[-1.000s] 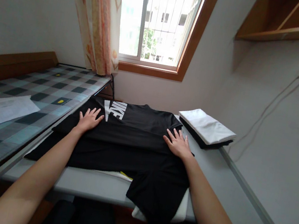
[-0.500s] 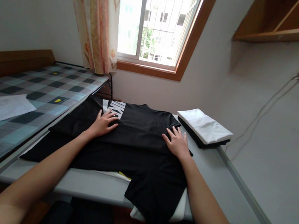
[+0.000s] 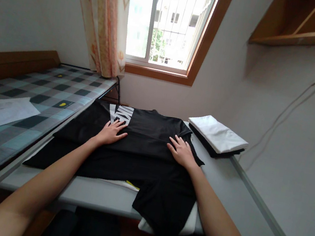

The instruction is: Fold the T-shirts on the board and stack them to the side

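A black T-shirt [image 3: 140, 143] with white block lettering lies sideways across the grey table, its near sleeve [image 3: 164, 206] drooping over the front edge. My left hand [image 3: 111, 131] rests flat on the shirt just below the lettering, fingers spread. Near the collar end, my right hand [image 3: 181, 150] also lies on the cloth with its fingers apart. Neither hand grips anything. White fabric [image 3: 191, 221] with a bit of yellow shows from under the black shirt along its near side.
Folded white and black cloth [image 3: 218, 135] is stacked at the table's back right. The grey table [image 3: 245, 207] stands beside a checked bed [image 3: 67, 90] with papers [image 3: 2, 115] on it. A wooden shelf [image 3: 309, 35] juts from the right wall above a socket with a cable.
My right hand has slid slightly left over the shirt, away from its collar. My left hand stays at nearly the same spot by the lettering. The whole view has shifted a little.
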`<state>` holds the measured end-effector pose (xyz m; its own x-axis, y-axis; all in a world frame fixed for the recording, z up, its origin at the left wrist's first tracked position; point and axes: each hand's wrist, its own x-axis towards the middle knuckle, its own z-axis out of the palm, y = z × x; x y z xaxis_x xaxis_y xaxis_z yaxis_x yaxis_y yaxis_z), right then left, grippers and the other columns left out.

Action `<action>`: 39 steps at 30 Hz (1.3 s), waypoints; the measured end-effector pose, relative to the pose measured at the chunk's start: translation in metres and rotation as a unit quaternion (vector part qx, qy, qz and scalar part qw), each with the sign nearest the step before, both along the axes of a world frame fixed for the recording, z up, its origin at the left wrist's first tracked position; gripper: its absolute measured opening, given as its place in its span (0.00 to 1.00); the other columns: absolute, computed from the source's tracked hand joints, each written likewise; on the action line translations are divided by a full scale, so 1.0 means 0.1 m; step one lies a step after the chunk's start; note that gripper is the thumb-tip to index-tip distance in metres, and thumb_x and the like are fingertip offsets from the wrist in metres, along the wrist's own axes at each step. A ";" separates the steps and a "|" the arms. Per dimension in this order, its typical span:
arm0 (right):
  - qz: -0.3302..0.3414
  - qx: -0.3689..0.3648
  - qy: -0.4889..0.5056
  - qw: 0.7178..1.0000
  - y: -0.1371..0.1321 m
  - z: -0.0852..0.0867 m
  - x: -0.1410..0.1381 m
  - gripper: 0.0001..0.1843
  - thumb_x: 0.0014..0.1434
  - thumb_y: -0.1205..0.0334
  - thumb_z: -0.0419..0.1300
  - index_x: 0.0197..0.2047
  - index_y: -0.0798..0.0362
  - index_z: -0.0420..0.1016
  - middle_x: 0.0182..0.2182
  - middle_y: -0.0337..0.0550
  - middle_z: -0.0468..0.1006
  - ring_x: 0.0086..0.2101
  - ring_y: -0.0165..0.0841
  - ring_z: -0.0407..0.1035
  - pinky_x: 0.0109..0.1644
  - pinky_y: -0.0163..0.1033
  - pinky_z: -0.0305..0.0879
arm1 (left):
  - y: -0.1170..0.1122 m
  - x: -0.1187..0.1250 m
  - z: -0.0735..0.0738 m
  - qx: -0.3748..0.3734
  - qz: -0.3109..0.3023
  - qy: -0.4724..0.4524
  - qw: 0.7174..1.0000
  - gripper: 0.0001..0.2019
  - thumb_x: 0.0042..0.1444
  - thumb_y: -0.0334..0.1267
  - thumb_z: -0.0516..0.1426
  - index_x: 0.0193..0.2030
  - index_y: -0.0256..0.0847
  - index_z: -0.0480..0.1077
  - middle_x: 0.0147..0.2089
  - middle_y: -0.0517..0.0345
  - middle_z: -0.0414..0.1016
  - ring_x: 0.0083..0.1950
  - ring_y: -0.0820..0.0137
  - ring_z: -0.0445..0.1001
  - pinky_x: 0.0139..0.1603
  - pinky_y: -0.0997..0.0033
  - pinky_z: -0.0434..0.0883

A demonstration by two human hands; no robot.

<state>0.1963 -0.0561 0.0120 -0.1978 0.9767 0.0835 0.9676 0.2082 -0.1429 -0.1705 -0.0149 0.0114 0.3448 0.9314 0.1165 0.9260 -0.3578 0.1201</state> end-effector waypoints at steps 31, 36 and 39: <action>0.001 -0.003 0.004 1.000 -0.01 0.02 0.00 0.34 0.67 0.41 0.39 0.68 0.49 0.59 0.69 0.49 0.53 0.67 0.44 0.46 0.68 0.53 0.45 | -0.04 0.00 0.03 0.000 0.132 -0.010 0.991 0.37 0.61 0.64 0.39 0.70 0.46 0.55 0.71 0.47 0.54 0.71 0.52 0.49 0.68 0.34 0.38; 0.001 -0.002 0.005 1.000 -0.01 0.02 0.00 0.34 0.67 0.40 0.39 0.68 0.48 0.59 0.69 0.48 0.53 0.67 0.44 0.46 0.68 0.53 0.45 | -0.03 -0.01 0.03 -0.013 0.125 -0.007 0.992 0.37 0.61 0.64 0.38 0.70 0.44 0.55 0.71 0.47 0.53 0.72 0.52 0.48 0.68 0.37 0.42; 0.001 -0.002 0.007 1.000 0.00 0.02 0.00 0.34 0.67 0.40 0.39 0.68 0.47 0.60 0.69 0.48 0.53 0.67 0.44 0.46 0.68 0.53 0.45 | -0.03 -0.02 0.03 -0.014 0.126 -0.011 0.992 0.36 0.61 0.64 0.38 0.69 0.46 0.56 0.71 0.47 0.53 0.72 0.52 0.49 0.68 0.37 0.43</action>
<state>0.1964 -0.0563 0.0137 -0.1983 0.9767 0.0827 0.9650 0.2093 -0.1582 -0.1720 -0.0175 0.0141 0.0993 0.9906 0.0940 0.9826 -0.1125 0.1474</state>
